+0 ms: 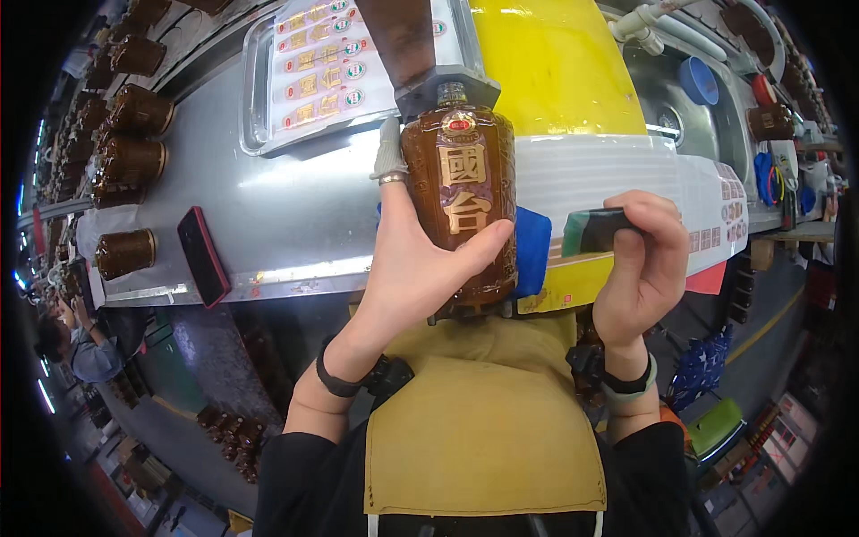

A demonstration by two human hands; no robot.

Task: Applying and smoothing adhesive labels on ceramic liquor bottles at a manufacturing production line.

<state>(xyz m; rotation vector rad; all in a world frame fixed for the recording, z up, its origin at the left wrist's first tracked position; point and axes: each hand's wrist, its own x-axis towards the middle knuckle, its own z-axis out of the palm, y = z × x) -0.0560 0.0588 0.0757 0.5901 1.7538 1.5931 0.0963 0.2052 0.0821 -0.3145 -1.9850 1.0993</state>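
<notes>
A brown glass bottle (428, 174) with gold raised characters lies face up, its neck pointing away from me in a dark holder (483, 89). My left hand (407, 268) grips the lower left side of the bottle, the thumb laid across its front. A pale cover and a ring are on one of its fingers. To the right of the bottle, my right hand (649, 264) pinches a small flat green and black scraper-like piece (595, 233), held apart from the bottle. A blue pad (534, 251) shows beside the bottle's base.
A metal tray (255, 116) with sheets of gold character stickers (322, 67) stands at the far left. A red-edged phone (204, 255) lies near the table edge. Yellow sheeting (564, 72) and a white sheet (591, 170) spread rightward toward a sink (729, 107). Brown bottles (134, 161) line the left.
</notes>
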